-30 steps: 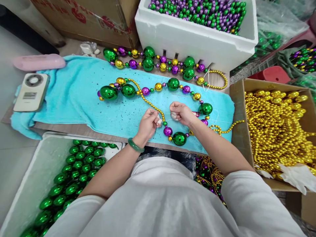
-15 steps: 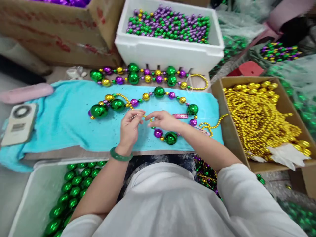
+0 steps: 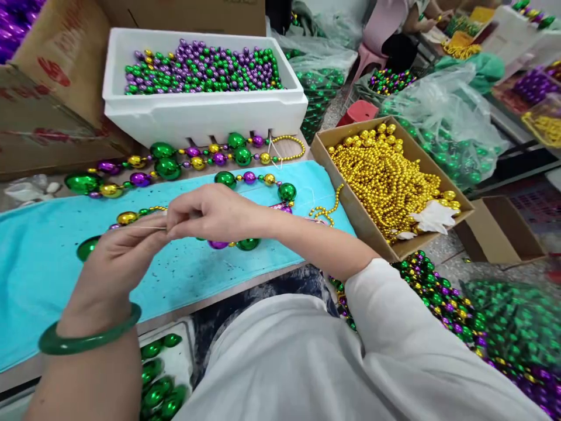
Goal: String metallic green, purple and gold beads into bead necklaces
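My left hand, a green bangle on its wrist, is closed in a pinch on a thin pale string. My right hand meets it fingertip to fingertip, also pinching the string. Both are over a bright blue towel. Beneath and behind them lies a strand of green, purple and gold beads, partly hidden by my hands and right forearm. A short gold bead chain rests at the towel's right end.
Behind the towel lies a doubled bead necklace, before a white foam box of small purple and green beads. A cardboard box of gold bead chains stands right. Large green beads are below, left of my lap. Bagged beads cover the floor at right.
The view has turned to the right and my hands look larger and nearer. My right hand has come from slightly apart to touching the left fingertips, its fingers now closed.
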The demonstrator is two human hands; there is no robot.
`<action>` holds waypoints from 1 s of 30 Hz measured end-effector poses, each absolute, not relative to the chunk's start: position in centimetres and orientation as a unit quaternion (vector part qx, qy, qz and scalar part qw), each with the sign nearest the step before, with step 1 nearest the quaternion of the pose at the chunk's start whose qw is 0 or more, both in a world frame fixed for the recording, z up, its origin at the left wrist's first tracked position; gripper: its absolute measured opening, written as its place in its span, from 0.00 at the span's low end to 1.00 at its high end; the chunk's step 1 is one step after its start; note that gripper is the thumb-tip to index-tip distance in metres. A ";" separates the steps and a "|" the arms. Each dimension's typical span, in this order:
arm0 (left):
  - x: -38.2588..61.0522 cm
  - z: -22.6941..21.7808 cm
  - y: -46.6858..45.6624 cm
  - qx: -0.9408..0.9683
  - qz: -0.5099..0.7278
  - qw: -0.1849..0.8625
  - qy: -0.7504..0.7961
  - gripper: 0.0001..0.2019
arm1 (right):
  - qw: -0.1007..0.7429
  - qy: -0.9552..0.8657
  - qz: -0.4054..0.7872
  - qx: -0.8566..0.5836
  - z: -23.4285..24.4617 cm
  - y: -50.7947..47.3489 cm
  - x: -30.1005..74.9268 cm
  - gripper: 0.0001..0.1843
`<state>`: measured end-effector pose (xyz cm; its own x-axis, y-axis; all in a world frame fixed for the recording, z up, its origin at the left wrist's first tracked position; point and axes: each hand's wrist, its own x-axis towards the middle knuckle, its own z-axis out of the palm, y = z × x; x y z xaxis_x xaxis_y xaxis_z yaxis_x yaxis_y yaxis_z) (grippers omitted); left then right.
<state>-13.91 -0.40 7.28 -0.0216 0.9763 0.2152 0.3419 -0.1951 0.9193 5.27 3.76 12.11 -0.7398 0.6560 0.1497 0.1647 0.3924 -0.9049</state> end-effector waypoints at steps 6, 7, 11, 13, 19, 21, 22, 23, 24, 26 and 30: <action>-11.6 8.7 -0.5 0.668 0.405 0.376 0.499 0.06 | 0.266 -0.761 0.537 -0.249 13.1 4.6 7.4 0.08; -10.9 8.6 -0.7 0.664 0.396 0.390 0.500 0.07 | 0.269 -0.757 0.540 -0.252 13.1 4.7 7.9 0.07; -8.8 7.8 -0.6 0.624 0.382 0.455 0.508 0.09 | 0.284 -0.745 0.540 -0.268 13.1 4.5 9.5 0.07; -8.3 7.4 -0.2 0.620 0.353 0.472 0.519 0.12 | 0.282 -0.745 0.537 -0.276 13.4 4.3 10.2 0.06; -8.4 7.0 1.3 0.657 0.246 0.527 0.481 0.15 | 0.287 -0.768 0.466 -0.333 13.4 4.2 13.0 0.10; -8.5 7.0 1.2 0.669 0.241 0.510 0.484 0.15 | 0.312 -0.761 0.383 -0.420 11.7 4.0 15.1 0.12; -8.5 7.0 1.1 0.675 0.240 0.495 0.492 0.15 | 0.307 -0.755 0.328 -0.477 10.4 3.7 16.3 0.12; -8.5 6.9 0.9 0.679 0.238 0.479 0.503 0.16 | 0.278 -0.747 0.268 -0.541 8.9 3.2 17.6 0.11; -8.5 6.8 0.7 0.679 0.237 0.465 0.515 0.16 | 0.217 -0.740 0.220 -0.598 7.3 2.6 18.8 0.10; -8.6 6.7 0.2 0.675 0.237 0.451 0.534 0.16 | 0.060 -0.734 0.169 -0.655 4.3 1.2 20.7 0.10; -8.7 6.4 0.2 0.661 0.252 0.462 0.535 0.17 | -0.065 -0.754 0.113 -0.643 0.4 -0.9 22.1 0.14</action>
<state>-8.65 0.16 6.42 0.3001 0.9402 -0.1613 0.4735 0.0000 0.8808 22.08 -0.89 0.44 -0.1636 0.9559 -0.2441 0.9854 0.1465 -0.0868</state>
